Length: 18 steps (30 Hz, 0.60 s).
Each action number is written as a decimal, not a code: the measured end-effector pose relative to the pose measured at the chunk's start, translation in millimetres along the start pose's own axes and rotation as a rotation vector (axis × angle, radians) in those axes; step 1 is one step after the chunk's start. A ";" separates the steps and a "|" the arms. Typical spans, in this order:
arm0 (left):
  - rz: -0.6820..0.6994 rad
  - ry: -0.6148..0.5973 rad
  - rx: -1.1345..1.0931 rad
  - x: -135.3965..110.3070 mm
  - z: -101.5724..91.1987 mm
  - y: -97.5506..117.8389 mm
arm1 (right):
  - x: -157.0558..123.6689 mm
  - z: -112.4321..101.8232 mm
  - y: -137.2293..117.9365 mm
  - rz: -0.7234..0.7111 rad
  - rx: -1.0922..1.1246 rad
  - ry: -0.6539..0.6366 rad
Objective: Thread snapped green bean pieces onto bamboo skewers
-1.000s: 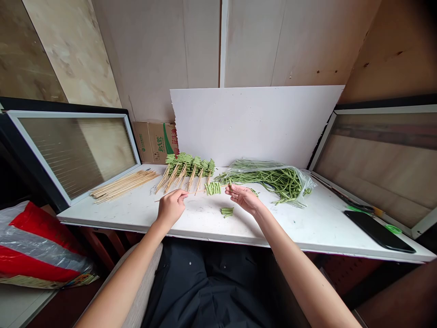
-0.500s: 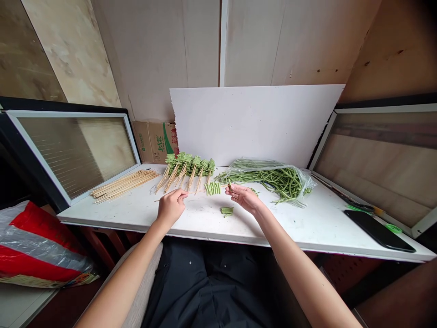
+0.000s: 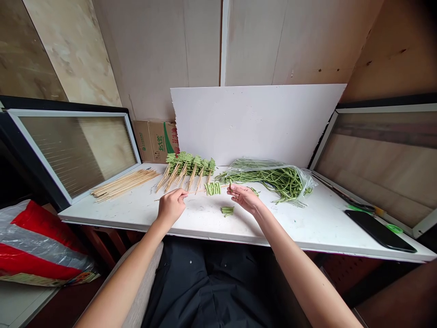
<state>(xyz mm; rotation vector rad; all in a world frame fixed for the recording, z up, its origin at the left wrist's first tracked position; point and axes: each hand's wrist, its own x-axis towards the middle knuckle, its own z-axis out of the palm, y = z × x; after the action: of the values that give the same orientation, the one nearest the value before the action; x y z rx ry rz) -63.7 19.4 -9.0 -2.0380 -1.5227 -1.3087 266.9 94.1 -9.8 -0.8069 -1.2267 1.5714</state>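
My left hand (image 3: 171, 204) is closed round a bamboo skewer (image 3: 196, 192), held level above the table. Several cut green bean pieces (image 3: 212, 188) are threaded side by side on it. At the skewer's right end, my right hand (image 3: 243, 197) pinches another short bean piece (image 3: 230, 183). Below, a small bunch of cut beans (image 3: 227, 211) lies on the white table (image 3: 201, 218). Finished bean skewers (image 3: 191, 163) are piled behind my left hand, their bare sticks pointing toward me.
Loose bamboo skewers (image 3: 124, 184) lie at the left. Long green beans (image 3: 290, 182) spill from a clear plastic bag (image 3: 303, 175) behind my right hand. A black phone (image 3: 378, 230) rests at the right. A white board (image 3: 256, 123) and a cardboard box (image 3: 159, 141) stand at the back.
Hardly anything differs. My right hand has shifted very slightly to the right with the bean piece; the left hand keeps its hold on the skewer.
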 end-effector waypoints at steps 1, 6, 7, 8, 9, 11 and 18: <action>0.006 0.000 -0.002 0.1 -0.2 0.4 | -0.4 1.5 0.4 0.003 -0.002 0.009; -0.007 0.001 0.007 0.0 -1.9 5.4 | -2.7 11.9 1.5 -0.012 -0.014 0.037; -0.009 0.005 0.013 0.0 -2.3 6.7 | -3.1 13.6 1.1 -0.017 -0.011 0.043; -0.008 0.007 0.019 0.0 -2.9 7.9 | -3.5 15.1 0.3 -0.020 -0.012 0.053; -0.006 0.010 0.023 0.1 -3.5 8.9 | -3.9 16.3 -1.0 -0.021 -0.018 0.064; -0.001 0.014 0.023 0.7 -4.8 10.4 | -5.0 18.2 -5.0 -0.028 -0.041 0.083; -0.037 0.036 -0.011 3.8 -8.7 10.7 | -10.8 27.2 -20.4 -0.128 -0.064 0.097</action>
<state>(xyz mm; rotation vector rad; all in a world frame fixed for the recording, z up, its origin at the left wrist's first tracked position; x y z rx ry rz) -58.6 11.5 1.9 -1.9904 -1.5476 -1.3631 251.7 75.8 16.8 -0.8193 -1.2384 1.3810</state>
